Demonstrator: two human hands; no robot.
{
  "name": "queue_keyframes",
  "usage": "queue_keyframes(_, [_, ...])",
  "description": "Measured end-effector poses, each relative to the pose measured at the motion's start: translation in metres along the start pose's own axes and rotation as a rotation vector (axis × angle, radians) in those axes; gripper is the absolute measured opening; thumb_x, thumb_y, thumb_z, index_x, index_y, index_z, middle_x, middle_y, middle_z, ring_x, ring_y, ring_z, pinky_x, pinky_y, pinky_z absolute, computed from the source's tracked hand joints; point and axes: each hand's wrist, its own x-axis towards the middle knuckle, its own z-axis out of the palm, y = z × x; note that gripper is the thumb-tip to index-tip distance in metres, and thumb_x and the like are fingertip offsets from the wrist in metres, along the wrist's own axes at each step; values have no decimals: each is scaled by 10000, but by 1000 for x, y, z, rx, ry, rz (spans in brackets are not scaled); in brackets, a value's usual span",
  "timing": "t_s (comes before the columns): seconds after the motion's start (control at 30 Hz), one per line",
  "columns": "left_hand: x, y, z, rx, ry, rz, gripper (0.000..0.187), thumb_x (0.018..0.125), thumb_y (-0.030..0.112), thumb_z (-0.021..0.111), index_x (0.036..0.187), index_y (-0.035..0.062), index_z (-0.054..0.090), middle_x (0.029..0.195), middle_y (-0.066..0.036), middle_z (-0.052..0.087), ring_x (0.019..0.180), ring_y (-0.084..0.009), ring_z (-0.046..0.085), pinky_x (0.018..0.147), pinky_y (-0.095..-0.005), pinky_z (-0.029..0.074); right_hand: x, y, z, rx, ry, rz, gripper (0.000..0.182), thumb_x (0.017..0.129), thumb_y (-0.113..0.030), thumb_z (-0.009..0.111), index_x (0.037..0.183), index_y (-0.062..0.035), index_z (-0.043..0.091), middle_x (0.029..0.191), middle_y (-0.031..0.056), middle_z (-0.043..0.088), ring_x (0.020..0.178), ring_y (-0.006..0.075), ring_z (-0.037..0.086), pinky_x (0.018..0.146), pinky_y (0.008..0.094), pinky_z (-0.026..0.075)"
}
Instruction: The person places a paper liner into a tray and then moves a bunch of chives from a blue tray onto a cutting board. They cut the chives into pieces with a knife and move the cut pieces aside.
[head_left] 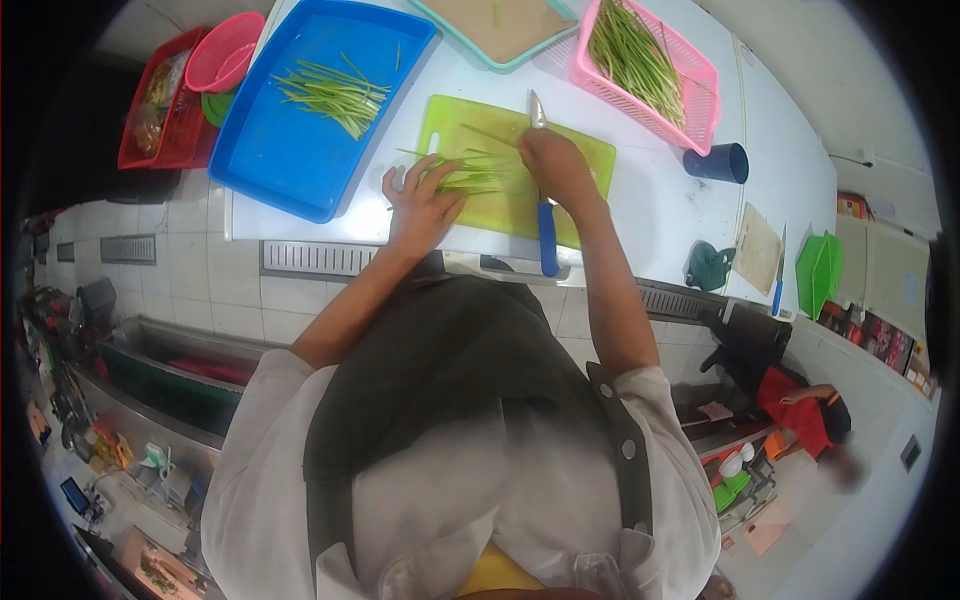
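Note:
A yellow-green cutting board (pixel 490 215) lies on the white table, with cut green stalks (pixel 482 174) on its left half. My left hand (pixel 425 205) rests at the left end of these stalks, its fingers spread and bent over them. My right hand (pixel 558 165) is closed round the knife (pixel 547 240); the blade tip points away from me past the board's far edge, and the blue handle sticks out below the hand. Part of the knife is hidden under the hand. A few thin stalks lie just left of the right hand.
At the left stands a blue tray (pixel 300 150) with cut stalks. A pink basket (pixel 640 105) of long stalks is at the back right, near a dark blue cup (pixel 728 163). Another knife (pixel 779 270) lies far right. A person (pixel 790 400) in red is beyond.

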Motion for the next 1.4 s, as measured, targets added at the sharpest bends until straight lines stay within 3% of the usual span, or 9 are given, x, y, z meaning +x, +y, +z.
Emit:
queue_keyframes(0.13, [3, -2, 0, 15, -14, 14, 47, 834, 277, 773, 817, 234, 783, 1369, 84, 611, 1390, -197, 447, 1119, -617, 173, 25, 2, 14, -94, 95, -180, 177, 946, -124, 551, 1013, -46, 696, 971, 180, 681, 923, 389, 672, 817, 514, 530])
queue_keyframes(0.23, [2, -4, -4, 15, -21, 3, 60, 837, 278, 767, 805, 229, 778, 1369, 87, 608, 1393, -192, 446, 1122, -625, 166, 9, -12, 6, -59, 104, -68, 218, 933, -105, 549, 1055, -62, 725, 991, 162, 693, 945, 369, 684, 835, 500, 542])
queue_keyframes(0.33, [1, -5, -8, 13, -25, -21, 68, 838, 273, 763, 794, 223, 772, 1375, 89, 602, 1396, -192, 442, 1125, -635, 157, -18, -5, 14, 1, -39, -52, 237, 923, -87, 565, 1089, -72, 733, 1009, 142, 701, 962, 363, 688, 843, 489, 553])
queue_keyframes(0.5, [3, -8, -14, 9, -35, -20, 61, 825, 269, 772, 796, 215, 768, 1386, 79, 595, 1405, -193, 433, 1127, -635, 153, -49, -21, 8, 4, -41, 6, 201, 893, -92, 647, 1072, -95, 740, 1013, 111, 701, 1010, 326, 672, 889, 480, 512])
queue_keyframes(0.73, [14, 3, -13, 11, -45, -28, 137, 838, 297, 778, 952, 221, 783, 1338, 61, 603, 1365, -193, 451, 1102, -603, 193, -58, -27, 24, -53, 64, -76, 225, 860, -160, 738, 1084, -135, 746, 1080, 33, 682, 1082, 260, 636, 941, 462, 467])
queue_keyframes(1.0, [18, 1, -3, -4, -115, -80, 251, 844, 345, 801, 1061, 218, 806, 1180, 65, 646, 1197, -177, 538, 1008, -522, 258, -50, -29, 29, -115, 15, -50, 205, 879, -196, 729, 1079, -164, 762, 994, 28, 674, 1045, 249, 645, 929, 463, 475])
queue_keyframes(1.4, [23, -1, -8, -45, -104, -35, 224, 850, 338, 796, 1024, 199, 820, 1210, 70, 654, 1215, -173, 531, 1021, -501, 250, -48, -34, 31, -126, 41, -71, 160, 905, -212, 697, 1046, -164, 755, 973, 37, 670, 1006, 248, 652, 906, 458, 474])
